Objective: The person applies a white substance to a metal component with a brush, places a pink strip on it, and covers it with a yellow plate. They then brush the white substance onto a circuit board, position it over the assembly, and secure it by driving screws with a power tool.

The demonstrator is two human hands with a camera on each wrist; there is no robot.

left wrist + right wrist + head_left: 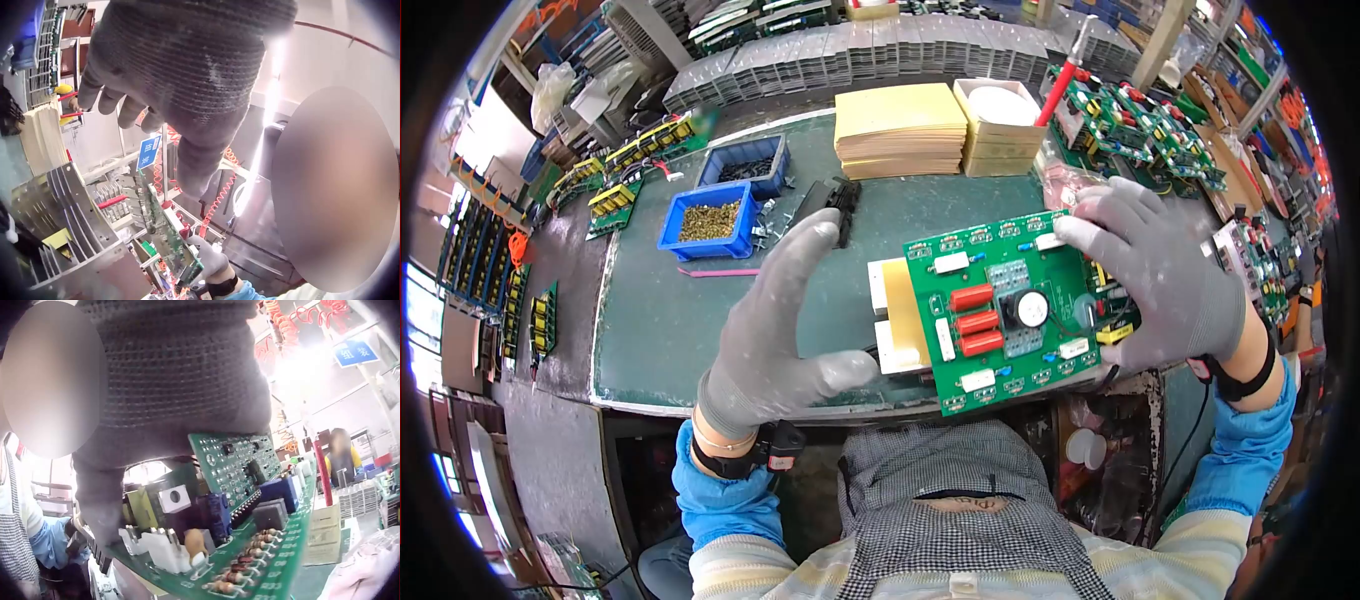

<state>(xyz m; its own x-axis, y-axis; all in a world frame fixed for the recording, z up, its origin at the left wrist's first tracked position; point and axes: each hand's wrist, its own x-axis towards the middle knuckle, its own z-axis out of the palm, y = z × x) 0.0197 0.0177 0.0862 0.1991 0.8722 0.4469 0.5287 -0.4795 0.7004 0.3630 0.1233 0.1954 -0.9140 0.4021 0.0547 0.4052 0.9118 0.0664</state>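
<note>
Evidently, knit-gloved hands (1155,275) flank a flat green circuit board (1000,310).

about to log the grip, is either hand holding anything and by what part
The right hand grips the green circuit board by its right edge; the left hand is open, holding nothing.

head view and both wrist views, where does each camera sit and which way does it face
Head: on the person's head, facing forward and down at the green circuit board; shows the grey-gloved left grip, grey-gloved right grip, blue sleeves and checked apron.
Left wrist: on the left wrist, looking past the left grip's fingers towards the board; the right grip also shows.
Right wrist: on the right wrist, looking under the right grip along the board's components.
Shared: both wrist views show the board and a blue sign.
</note>
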